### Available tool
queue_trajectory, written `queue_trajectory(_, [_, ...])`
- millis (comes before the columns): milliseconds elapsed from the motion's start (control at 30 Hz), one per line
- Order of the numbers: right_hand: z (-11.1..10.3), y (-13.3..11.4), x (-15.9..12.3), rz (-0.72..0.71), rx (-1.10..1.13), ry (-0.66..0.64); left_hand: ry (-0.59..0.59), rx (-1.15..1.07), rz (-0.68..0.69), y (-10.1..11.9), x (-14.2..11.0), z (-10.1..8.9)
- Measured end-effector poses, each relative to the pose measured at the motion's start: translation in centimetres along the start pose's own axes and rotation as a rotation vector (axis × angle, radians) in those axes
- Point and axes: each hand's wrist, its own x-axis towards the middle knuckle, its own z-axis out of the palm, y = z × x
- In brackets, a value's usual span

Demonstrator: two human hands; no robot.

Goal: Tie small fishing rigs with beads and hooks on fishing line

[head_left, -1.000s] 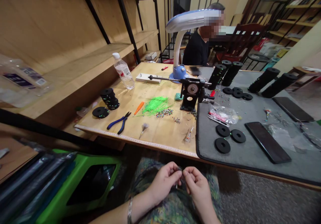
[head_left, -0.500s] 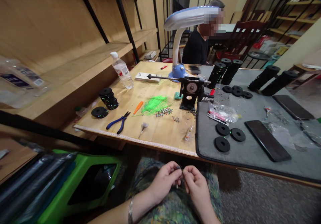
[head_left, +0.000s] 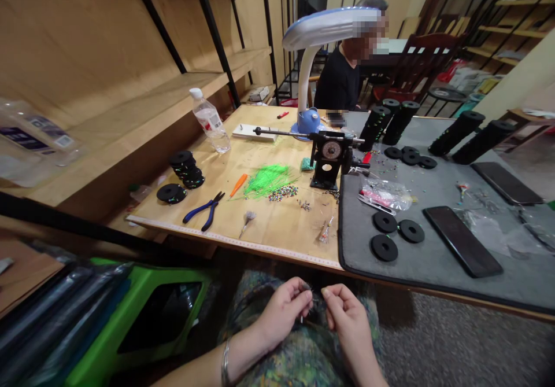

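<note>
Over my lap, my left hand point(head_left: 286, 310) is closed in a pinch. A thin white end pokes out below its fingers, and fine wispy strands show at the fingertips; the thing itself is too small to name. My right hand point(head_left: 344, 313) is just to the right, thumb and forefinger pressed together on something too fine to make out. A small gap separates the two hands. On the table edge ahead lie two small bundles of thin wires, a grey-headed bundle point(head_left: 248, 220) and an orange-and-white bundle point(head_left: 324, 231).
Blue-handled pliers point(head_left: 204, 210), bright green strands point(head_left: 271, 180), coloured beads point(head_left: 284, 192) and a black winding device point(head_left: 327, 158) occupy the wooden table. Black foam spools point(head_left: 384, 248) and a phone point(head_left: 462, 241) lie on the grey mat point(head_left: 416, 283). A person point(head_left: 338, 80) sits beyond the lamp point(head_left: 307, 69).
My right hand has moved slightly right, away from my left hand, so the fingertips that were together are now apart. My left hand has barely moved.
</note>
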Motion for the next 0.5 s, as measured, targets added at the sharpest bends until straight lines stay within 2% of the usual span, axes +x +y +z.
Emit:
queue_trajectory(200, [0.51,0.14,0.05,0.031,-0.024,-0.031,-0.027,0.054,0.070,0.36,-0.32,0.02])
queue_trajectory(500, [0.72,0.21,-0.13,0.049,-0.023,-0.050,-0.003,-0.082,-0.041,-0.27,-0.10,0.12])
